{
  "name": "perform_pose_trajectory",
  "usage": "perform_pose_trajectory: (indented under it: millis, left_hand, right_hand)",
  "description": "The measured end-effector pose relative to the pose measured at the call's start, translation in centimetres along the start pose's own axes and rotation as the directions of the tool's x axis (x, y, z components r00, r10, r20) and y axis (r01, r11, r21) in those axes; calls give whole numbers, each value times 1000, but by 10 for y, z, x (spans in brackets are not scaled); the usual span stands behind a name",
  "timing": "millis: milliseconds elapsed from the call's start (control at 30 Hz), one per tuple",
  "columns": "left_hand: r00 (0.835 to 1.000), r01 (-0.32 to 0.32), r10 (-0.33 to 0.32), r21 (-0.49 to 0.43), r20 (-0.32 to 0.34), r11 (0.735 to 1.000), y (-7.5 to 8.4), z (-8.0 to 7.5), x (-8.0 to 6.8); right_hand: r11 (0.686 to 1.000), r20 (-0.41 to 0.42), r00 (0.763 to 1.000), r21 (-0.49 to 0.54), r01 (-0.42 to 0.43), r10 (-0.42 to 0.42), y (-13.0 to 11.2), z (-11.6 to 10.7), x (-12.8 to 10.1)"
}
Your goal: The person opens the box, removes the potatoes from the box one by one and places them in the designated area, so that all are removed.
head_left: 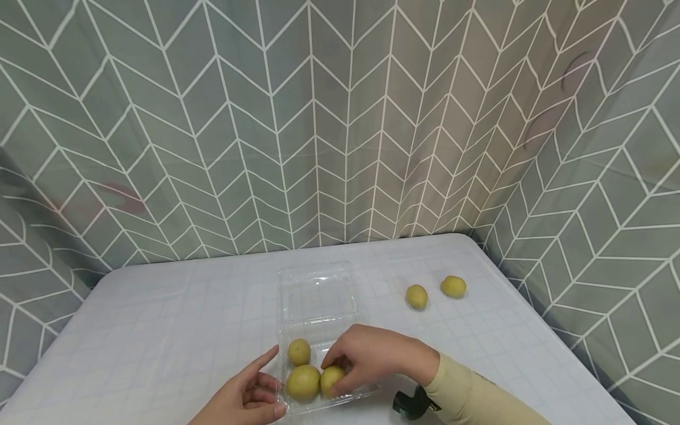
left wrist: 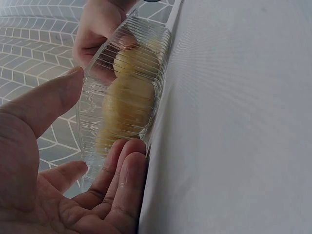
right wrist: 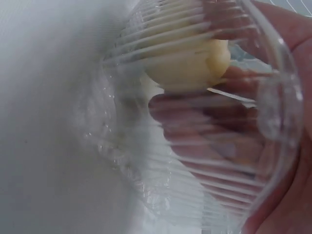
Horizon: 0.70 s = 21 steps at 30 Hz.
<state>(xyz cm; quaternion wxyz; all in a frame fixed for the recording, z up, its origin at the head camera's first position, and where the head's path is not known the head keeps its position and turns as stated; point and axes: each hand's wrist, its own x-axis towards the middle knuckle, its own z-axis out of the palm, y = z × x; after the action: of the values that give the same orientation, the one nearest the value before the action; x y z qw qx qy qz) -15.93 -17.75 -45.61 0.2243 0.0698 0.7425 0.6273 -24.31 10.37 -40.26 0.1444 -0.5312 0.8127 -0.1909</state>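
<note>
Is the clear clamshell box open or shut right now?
Open. The clamshell box has its lid laid flat on the table behind the tray, and the right hand reaches into the tray among three yellow-green fruits.

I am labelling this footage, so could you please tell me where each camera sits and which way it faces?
Head: looks forward and down at the table; both hands show.
Left wrist: beside the clear box, facing its ribbed wall; left hand shows.
Right wrist: pressed near that box; right hand holds a yellow fruit inside.
All views share the box.
</note>
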Motion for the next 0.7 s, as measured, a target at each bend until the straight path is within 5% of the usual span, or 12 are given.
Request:
perform_pose_trajectory:
  millis: [700]
  left_hand:
    - [1000, -4, 4, 6, -2, 1000, -1, 1, 0]
  right_hand:
    - [978, -191, 981, 209, 20, 21, 11, 3, -10]
